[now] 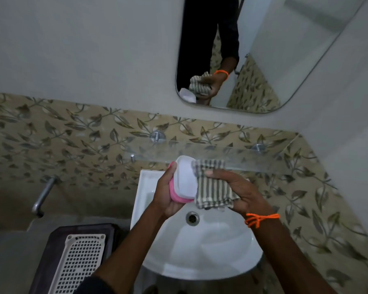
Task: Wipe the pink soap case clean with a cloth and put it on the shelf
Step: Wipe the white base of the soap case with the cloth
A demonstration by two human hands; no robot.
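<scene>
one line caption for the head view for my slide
Left hand holds the pink soap case over the sink while the right hand wipes it with a striped cloth.

Both hands (168,192) (238,189) with soap case (184,181) and cloth (212,187) held over back edge of basin (200,251), just below front edge of glass shelf (253,159). Shelf surface right of cloth bare, reachable from above. Mirror (263,49) lower edge overhangs shelf, limiting headroom. Wall tap (44,194) and perforated basket (79,264) well left, off path.

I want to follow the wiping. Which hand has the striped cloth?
The right hand, the one with the orange thread at its wrist, holds the striped cloth; the left hand grips the soap case.
</scene>
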